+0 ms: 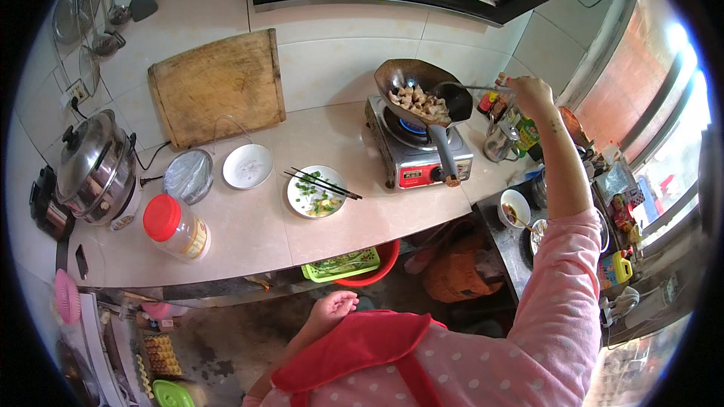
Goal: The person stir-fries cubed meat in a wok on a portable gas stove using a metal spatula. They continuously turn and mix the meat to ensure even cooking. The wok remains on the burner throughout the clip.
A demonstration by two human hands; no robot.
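My right hand is raised at the right of the wok, closed around the handle end of a metal spatula whose other end reaches into the wok. Pieces of meat lie in the wok, which sits tilted on a portable gas stove with a blue flame under it. The wok's grey handle points toward me. My left hand is held in front of my body with its fingers curled, touching nothing. Black chopsticks rest across a white plate with chopped green onion and yellowish pieces.
On the counter stand a white dish, a plastic-covered bowl, a red-lidded jar and a steel steamer pot. A wooden cutting board leans on the wall. A metal pitcher, seasoning bottles and a white bowl are at the right.
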